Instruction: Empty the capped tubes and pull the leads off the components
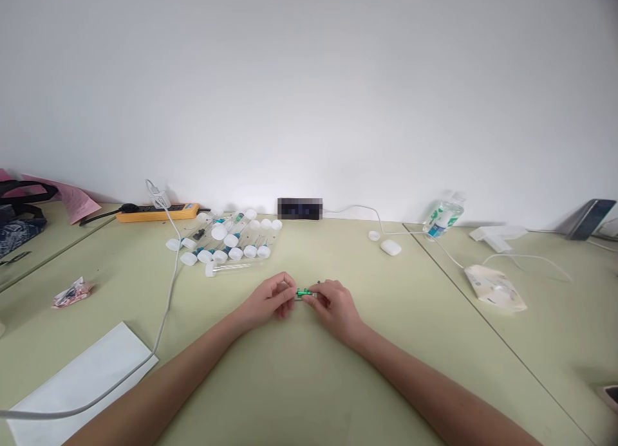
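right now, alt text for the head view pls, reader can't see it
A left hand and right hand hold a small green object at a pale green table. Farther back at left are white-capped clear tubes and an orange power strip.

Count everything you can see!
Plastic part: 1, green, centre
Capped tubes: many, clear, left
Power strip: 1, yellow, back left
Flat sheet: 1, white, front left
Crumpled wrapper: 1, reddish, left
Thin sheets: some, pink, left
Cloth bundle: 1, dark, left
Blurred oblong: 1, dark, back
Rounded object: 1, white, right
Bottle: 1, clear, back right
Soft packet: 1, cream, right
Leaning slab: 1, dark, right
Cables: several, white, around
Table sections: 3, green, below
Left hand: 1, centre
Right hand: 1, centre
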`<state>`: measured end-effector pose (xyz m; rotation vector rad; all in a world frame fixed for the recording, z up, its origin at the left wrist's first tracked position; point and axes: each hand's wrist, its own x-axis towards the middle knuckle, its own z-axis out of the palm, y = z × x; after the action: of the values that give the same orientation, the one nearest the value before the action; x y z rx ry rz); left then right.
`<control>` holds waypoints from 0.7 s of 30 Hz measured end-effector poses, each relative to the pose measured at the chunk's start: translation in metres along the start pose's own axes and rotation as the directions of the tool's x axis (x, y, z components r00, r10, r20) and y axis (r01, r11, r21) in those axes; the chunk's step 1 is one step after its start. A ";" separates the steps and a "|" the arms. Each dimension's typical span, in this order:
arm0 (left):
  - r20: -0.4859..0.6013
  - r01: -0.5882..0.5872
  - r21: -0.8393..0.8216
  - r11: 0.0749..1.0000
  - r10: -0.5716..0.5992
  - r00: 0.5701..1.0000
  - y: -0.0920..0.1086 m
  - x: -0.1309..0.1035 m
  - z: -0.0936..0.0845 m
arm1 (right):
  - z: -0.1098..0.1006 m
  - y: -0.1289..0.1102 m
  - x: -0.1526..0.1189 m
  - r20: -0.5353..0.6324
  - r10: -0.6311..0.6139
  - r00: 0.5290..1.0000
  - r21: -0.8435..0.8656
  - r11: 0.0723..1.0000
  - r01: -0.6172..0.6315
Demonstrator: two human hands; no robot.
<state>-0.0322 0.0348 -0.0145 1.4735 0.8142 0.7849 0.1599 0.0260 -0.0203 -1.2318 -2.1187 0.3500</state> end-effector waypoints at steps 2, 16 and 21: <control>-0.002 -0.016 -0.003 1.000 0.016 1.000 0.001 0.000 0.000 | 0.000 0.000 0.000 -0.004 0.004 1.000 -0.003 1.000 -0.004; -0.001 -0.002 -0.008 1.000 0.002 1.000 0.002 -0.001 0.000 | -0.001 -0.001 0.001 0.020 0.011 1.000 -0.001 1.000 -0.011; -0.030 -0.017 0.005 1.000 0.017 0.999 0.003 -0.001 0.000 | -0.001 -0.001 0.001 0.022 0.024 0.999 -0.007 1.000 -0.023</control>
<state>-0.0324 0.0336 -0.0117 1.4781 0.8275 0.8199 0.1601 0.0263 -0.0185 -1.2633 -2.1272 0.3682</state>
